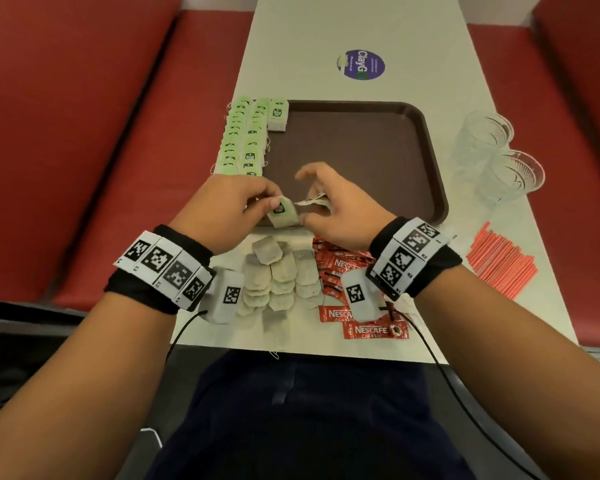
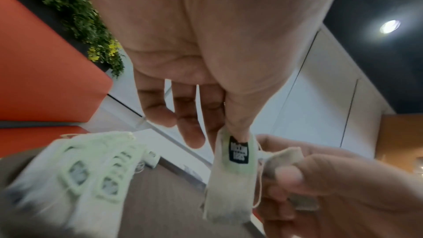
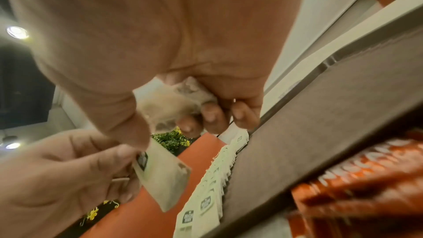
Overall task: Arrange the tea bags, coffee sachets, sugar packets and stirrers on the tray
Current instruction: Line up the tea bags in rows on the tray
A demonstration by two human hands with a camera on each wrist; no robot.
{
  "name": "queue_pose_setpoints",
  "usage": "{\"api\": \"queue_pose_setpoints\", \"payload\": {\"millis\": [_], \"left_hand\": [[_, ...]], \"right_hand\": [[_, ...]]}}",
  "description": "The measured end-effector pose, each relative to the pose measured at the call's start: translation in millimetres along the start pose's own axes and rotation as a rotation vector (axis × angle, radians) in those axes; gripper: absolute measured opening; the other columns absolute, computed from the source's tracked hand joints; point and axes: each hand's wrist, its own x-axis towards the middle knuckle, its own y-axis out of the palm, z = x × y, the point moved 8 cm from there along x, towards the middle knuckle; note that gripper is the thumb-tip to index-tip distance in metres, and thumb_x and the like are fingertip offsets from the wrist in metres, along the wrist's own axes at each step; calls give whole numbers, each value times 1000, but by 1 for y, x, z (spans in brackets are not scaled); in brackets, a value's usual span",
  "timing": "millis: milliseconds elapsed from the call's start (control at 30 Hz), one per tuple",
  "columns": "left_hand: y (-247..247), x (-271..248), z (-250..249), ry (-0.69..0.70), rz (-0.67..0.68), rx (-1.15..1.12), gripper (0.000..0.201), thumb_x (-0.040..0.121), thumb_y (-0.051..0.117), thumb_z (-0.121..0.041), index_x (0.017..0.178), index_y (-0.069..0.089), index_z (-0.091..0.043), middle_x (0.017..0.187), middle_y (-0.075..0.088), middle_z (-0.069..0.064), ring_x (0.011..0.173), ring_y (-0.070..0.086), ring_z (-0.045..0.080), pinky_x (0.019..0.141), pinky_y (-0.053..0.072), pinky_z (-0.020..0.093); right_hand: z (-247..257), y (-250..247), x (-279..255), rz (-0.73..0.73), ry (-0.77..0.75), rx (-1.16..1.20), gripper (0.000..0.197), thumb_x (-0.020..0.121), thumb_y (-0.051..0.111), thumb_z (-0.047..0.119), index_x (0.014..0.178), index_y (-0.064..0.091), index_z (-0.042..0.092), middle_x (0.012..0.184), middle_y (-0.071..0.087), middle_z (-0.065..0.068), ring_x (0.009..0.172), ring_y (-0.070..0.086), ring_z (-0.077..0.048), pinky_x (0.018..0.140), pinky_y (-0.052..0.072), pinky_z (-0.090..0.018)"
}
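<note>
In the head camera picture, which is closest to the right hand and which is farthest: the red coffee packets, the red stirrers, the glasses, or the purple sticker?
From the right hand:
1. Red coffee packets, just under the wrist.
2. Red stirrers, off to the right on the table.
3. Glasses, beyond the tray's right edge.
4. Purple sticker, far end of the table.

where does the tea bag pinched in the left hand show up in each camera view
Head: the tea bag is at centre, pinched by the left hand over the tray's near edge.
Left wrist: tea bag hangs lower centre, below the thumb.
Right wrist: tea bag sits lower left of centre, tilted.
Shared landmark: the brown tray, also at and.
</note>
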Motion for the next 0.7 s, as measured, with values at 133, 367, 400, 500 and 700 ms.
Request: {"api": "queue_pose_setpoints", "payload": {"millis": [133,367,400,500,700], "left_hand": [[-18,21,-8,39,-45,-97,10,97,63,-25,99,73,-28,75,64,-15,64,54,-3,61,36,12],[-18,44,-15,-37,-3,-365,23,85,78,-30,105,71,-24,85,69,-8,64,53,-2,61,41,10],[-15,46,-14,-69,7,-371,23,84,78,-30,105,72,-23,84,69,-9,62,52,-4,59,40,9],[-15,58,2,-152,-14,-402,12,86,76,-28,96,72,-22,76,67,-9,60,52,-4,58,40,12],[-15,126,78,-380,-47,-160,20,85,78,-31,87,68,-14,75,66,0,68,56,14,68,49,32]], "right_hand": [[2,-15,16,-55,-29,70,13,89,72,20,101,69,14,86,66,7,73,58,-3,69,46,-21],[4,-42,27,-144,37,217,6,91,72,22,91,69,16,82,69,3,71,60,-8,66,49,-28],[6,-44,28,-142,51,228,7,92,72,23,92,69,16,83,69,3,72,60,-8,67,50,-29],[4,-46,36,-119,88,218,10,93,69,27,97,67,18,90,70,2,79,64,-15,74,54,-38],[-3,-59,53,-89,197,212,30,86,57,50,97,61,22,90,67,1,82,62,-21,80,51,-46]]}}
